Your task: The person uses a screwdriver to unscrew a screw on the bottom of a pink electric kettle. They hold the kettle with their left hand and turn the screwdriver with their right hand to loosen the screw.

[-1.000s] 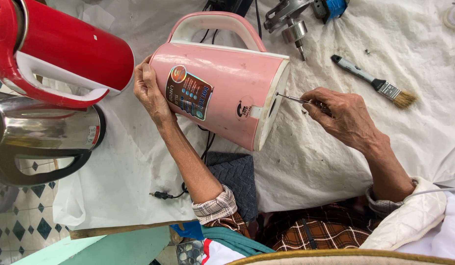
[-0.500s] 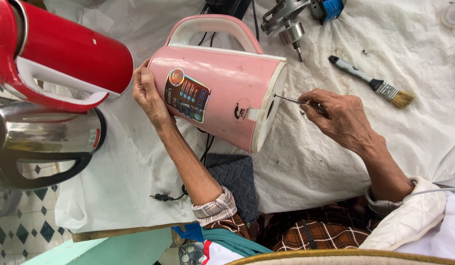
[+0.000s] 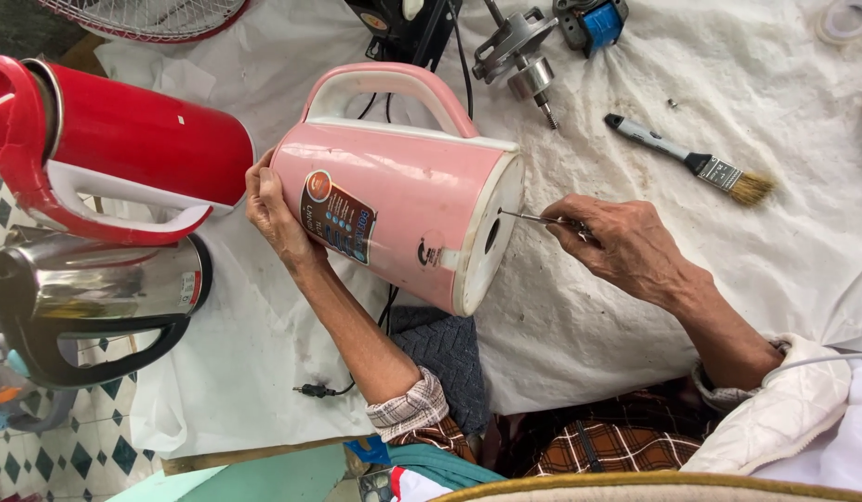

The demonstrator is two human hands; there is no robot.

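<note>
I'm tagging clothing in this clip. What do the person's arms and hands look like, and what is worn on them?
Both hands are bare, no gloves or rings visible. The left hand leads to a bare forearm with a plaid sleeve rolled back near the elbow. The right hand has a bare forearm too, ending at a cream quilted sleeve over a plaid cuff.

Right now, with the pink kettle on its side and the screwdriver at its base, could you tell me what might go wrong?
The pink kettle lies on its rounded side, steadied only by the left hand; pushing on it could roll it toward the red kettle. The thin screwdriver in the right hand might slip off the base and scratch it. A freed screw could vanish in the wrinkled white cloth.
</note>
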